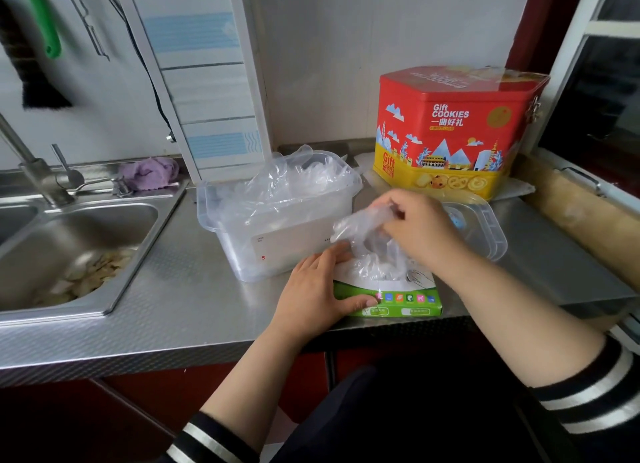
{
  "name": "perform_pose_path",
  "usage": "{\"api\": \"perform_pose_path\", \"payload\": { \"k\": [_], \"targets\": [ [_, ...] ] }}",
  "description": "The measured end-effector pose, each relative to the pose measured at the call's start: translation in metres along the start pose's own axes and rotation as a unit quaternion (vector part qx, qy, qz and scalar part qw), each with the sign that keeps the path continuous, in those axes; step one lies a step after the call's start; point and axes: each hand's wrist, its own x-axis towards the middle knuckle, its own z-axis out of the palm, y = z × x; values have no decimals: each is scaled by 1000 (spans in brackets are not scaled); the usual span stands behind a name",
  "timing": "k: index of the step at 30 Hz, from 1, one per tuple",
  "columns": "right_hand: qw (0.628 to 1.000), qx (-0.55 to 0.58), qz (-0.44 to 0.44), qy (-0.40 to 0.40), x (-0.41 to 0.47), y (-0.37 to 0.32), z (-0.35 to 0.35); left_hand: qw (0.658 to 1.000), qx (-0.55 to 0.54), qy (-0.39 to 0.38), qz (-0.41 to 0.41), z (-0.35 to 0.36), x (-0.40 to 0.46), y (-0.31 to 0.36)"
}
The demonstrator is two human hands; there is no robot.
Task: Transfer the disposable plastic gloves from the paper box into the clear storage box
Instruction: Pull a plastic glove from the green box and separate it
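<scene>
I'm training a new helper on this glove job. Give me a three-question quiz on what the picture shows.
1. True or false: the clear storage box already holds gloves.
2. Which hand steadies the paper box? A) left B) right
3. What does the right hand grip?

Key: 1 true. 2 A, the left hand rests on it. 3 a bunch of plastic gloves, pulled up from the paper box.

Soft even daylight, wide-angle bending at edges, slight overall blur
</scene>
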Motion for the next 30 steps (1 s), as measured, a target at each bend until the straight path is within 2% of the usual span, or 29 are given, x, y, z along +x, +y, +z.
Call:
{"api": "perform_pose_path", "payload": {
  "k": [2,4,6,7,9,11,13,15,17,18,20,22,23,25,27,28,30],
  "targets": [
    [990,123,64,25,16,-7,-10,1000,-1,-3,-2,0,0,1],
    [953,273,131,23,32,-23,-29,1000,1,-5,-3,0,1,0],
    [927,343,135,67,52,-41,-44,1000,10,-12,-3,1,0,-2],
    [931,331,97,119,63,-51,-50,1000,15,-14,-1,1,0,-3],
    [933,259,-42,245,80,-74,-52,1000,22,-15,13,0,1,-1],
    [922,168,-194,288,88,-97,-38,999,13,24,45,-1,0,0],
    [922,46,-313,222,97,-111,-9,990,-22,122,70,-7,-4,0],
    [926,-86,-362,67,108,-107,30,967,-56,236,74,-19,-9,-1],
    [919,-188,-332,-95,118,-93,66,938,-59,332,80,-39,-7,-3],
    [919,-203,-297,-160,120,-87,78,927,-50,363,79,-51,-4,-5],
    [926,-154,-232,-256,122,-80,91,921,-7,384,62,-81,7,-10],
    [909,-145,-219,-325,121,-83,89,937,55,343,24,-112,27,-13],
    [895,-150,-217,-360,120,-84,87,954,84,286,-7,-126,39,-15],
    [883,-140,-178,-410,121,-85,86,981,137,92,-102,-146,68,-19],
    [890,-93,-118,-431,124,-83,89,952,232,-114,-164,-152,93,-25],
    [899,-58,-98,-422,126,-82,93,934,267,-174,-163,-150,100,-28],
    [917,24,-20,-397,134,-77,100,919,279,-226,-161,-145,106,-33]
  ]
}}
